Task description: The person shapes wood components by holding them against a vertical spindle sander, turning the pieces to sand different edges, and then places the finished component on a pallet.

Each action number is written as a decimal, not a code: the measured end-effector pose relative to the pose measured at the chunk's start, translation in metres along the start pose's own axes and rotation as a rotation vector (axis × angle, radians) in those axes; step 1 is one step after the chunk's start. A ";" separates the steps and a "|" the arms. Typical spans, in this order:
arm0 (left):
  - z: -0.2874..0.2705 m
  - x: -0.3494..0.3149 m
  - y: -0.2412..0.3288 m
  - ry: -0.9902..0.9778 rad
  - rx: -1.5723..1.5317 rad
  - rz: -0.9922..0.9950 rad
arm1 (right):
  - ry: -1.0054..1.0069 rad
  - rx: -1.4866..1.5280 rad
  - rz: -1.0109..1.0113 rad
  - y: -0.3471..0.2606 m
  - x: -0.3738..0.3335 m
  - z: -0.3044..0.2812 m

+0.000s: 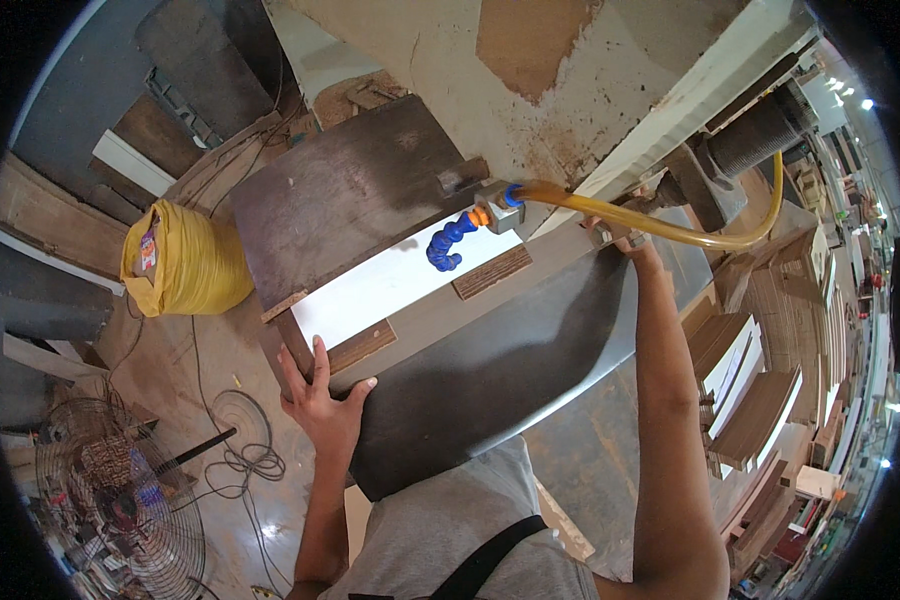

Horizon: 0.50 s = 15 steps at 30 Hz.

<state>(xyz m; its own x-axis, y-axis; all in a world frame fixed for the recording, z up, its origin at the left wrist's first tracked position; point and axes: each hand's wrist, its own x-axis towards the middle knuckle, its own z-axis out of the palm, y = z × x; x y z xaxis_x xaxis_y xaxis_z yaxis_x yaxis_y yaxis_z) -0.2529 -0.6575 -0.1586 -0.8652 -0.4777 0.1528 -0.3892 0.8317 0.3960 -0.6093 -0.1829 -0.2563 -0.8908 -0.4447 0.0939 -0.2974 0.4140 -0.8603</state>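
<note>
My left hand (325, 405), thumb and fingers spread, presses against the left end of a long wooden jig (420, 335). A white panel (370, 290) lies along this jig, with two brown wood blocks (492, 273) at its near edge. Over the panel hangs a blue segmented nozzle (448, 245), joined to a metal block at the end of a yellow hose (660, 228). At the jig's right end, my right hand (625, 240) has its fingers curled beside metal fittings. What those fingers hold is partly hidden.
A dark metal table (490, 370) extends between me and the jig, with a brown plate (340, 190) beyond. To the left are a yellow sack (185, 260), a wire-caged fan (120, 490) and floor cables (245, 460). Cut boards (755, 415) are stacked on the right.
</note>
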 end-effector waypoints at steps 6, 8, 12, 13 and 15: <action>-0.001 -0.004 -0.002 0.027 0.025 0.003 | 0.102 -0.098 -0.066 0.026 0.006 0.010; 0.007 0.004 0.011 0.009 -0.044 0.056 | 0.092 -0.388 -0.158 0.087 -0.023 -0.049; 0.005 -0.001 0.004 -0.021 0.001 -0.002 | 0.003 -0.363 -0.031 0.070 -0.006 -0.018; 0.000 -0.004 0.000 -0.010 0.026 -0.021 | -0.010 -0.295 0.026 0.036 0.004 0.002; 0.000 -0.006 -0.001 0.008 0.031 -0.009 | 0.151 -0.209 -0.191 -0.023 0.007 0.016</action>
<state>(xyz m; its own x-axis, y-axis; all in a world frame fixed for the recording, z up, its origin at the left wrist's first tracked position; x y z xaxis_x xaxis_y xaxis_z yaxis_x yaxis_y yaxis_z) -0.2476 -0.6551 -0.1598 -0.8591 -0.4873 0.1565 -0.4068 0.8356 0.3691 -0.6029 -0.2085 -0.2443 -0.8481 -0.4139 0.3308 -0.5147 0.4954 -0.6998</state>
